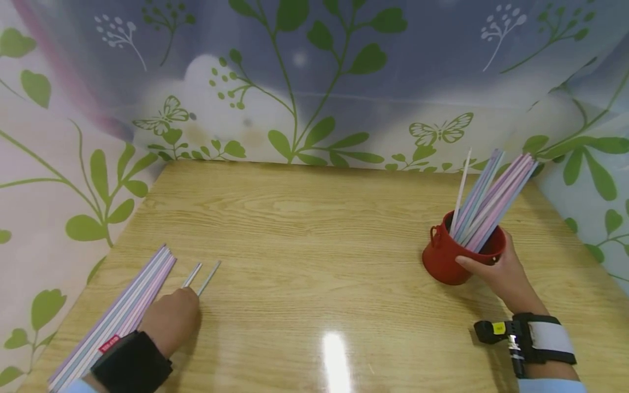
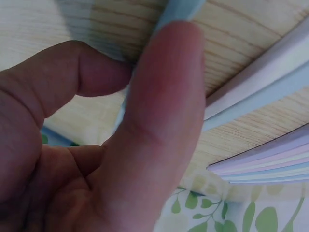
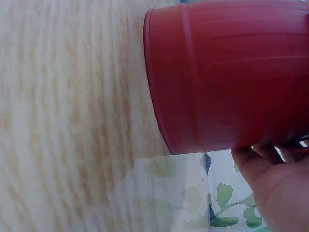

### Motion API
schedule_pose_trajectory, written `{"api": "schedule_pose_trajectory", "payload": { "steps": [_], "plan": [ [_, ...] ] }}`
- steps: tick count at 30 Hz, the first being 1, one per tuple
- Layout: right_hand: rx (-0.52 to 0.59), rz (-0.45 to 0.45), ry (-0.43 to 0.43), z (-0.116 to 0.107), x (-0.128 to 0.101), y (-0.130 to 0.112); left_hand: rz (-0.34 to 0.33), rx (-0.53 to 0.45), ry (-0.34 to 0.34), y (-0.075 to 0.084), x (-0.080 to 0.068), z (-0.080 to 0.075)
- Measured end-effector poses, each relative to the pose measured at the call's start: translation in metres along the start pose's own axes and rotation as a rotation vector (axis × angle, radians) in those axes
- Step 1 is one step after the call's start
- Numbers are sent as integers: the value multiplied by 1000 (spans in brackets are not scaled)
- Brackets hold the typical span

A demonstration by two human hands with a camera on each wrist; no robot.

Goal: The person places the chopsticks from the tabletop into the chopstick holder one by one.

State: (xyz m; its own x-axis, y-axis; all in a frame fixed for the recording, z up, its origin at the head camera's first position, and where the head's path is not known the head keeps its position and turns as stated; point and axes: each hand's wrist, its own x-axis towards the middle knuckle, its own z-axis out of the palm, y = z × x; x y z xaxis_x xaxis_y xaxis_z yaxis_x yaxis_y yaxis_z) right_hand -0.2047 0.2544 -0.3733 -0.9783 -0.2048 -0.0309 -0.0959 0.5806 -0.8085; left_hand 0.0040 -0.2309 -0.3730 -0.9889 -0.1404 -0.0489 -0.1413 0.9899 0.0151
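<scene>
bucket [image 1: 439,265]: red, toward the right of the counter [image 1: 304,229]; most of its pastel sticks [image 1: 499,202] lean right, while one white stick [image 1: 462,188] stands apart at the left of the mouth.
right grip [image 1: 501,278]: curled round the bucket's side, thumb on the wall just below the rim; my feeds don't let me tell whether the base sits fully flat.
bucket wall: i would hold it firmly but without squeezing, since a nudge could probably swing those tall sticks about.
left grip [image 1: 172,316]: narrow, finger and thumb tips meeting on a pale blue stick [image 1: 208,278]; how hard they press i cannot tell.
pale blue stick: on the left of the counter, far end poking out past the knuckles, well apart from the bucket.
finger and thumb: i judge the step in hand to be taking this stick, so i would pinch it across its narrow width and lift straight, lightly enough not to crease it.
loose sticks [image 1: 193,274]: just beside, partly under the hand; i would mind the other fingers here, as they could drag these along.
pile [image 1: 135,297]: a slanting row of purple, white, blue and pink, left of the hand; i would lift the wrist clear of it.
</scene>
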Motion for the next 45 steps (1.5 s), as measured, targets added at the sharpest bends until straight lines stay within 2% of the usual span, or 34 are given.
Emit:
{"api": "schedule_pose_trajectory", "payload": {
  "steps": [4,6,9,12,13,15,17,18,19,21,24,25,27,29,31,33,35,37,40,43,45],
  "plan": [
    [18,-10,-16,-2,-2,-2,45,68,117,2,-3,6],
    [17,-8,-17,-2,-3,-2,57,77,150,2,-3,8],
    [17,-1,-15,-3,-5,-2,59,56,137,0,-1,10],
    [-1,9,-6,-3,-6,-3,43,13,65,-2,2,4],
    [-11,9,3,-3,-6,-3,36,-34,27,-2,5,-3],
    [-20,0,8,-4,-7,-3,43,-113,-7,0,12,-24],
    [-20,-4,12,-6,-7,-3,72,-217,-4,4,23,-58],
    [-18,-7,14,-7,-7,-3,101,-263,23,8,30,-79],
    [-2,-15,9,-7,-6,-3,135,-301,70,14,38,-101],
    [14,-20,3,-9,-5,-3,217,-352,216,31,52,-147],
    [22,-23,5,-10,-3,-2,365,-468,474,72,70,-210],
    [24,-25,8,-10,-3,-1,433,-536,561,88,76,-226],
    [32,-24,9,-10,-1,0,571,-661,689,124,88,-249],
    [25,-20,4,-9,0,1,697,-754,765,160,103,-260],
    [25,-16,7,-6,1,2,787,-822,786,196,120,-263],
    [30,-14,10,-4,1,2,839,-857,771,229,136,-257],
    [48,-12,12,-3,2,1,877,-891,702,258,150,-244],
    [53,-11,11,-1,2,1,922,-887,647,283,161,-223],
    [55,-6,-5,2,2,0,942,-870,534,309,168,-183],
    [39,-14,-9,1,1,-1,954,-835,494,325,172,-145],
    [30,-24,-9,1,0,-2,951,-813,485,331,173,-126]
  ]
}}
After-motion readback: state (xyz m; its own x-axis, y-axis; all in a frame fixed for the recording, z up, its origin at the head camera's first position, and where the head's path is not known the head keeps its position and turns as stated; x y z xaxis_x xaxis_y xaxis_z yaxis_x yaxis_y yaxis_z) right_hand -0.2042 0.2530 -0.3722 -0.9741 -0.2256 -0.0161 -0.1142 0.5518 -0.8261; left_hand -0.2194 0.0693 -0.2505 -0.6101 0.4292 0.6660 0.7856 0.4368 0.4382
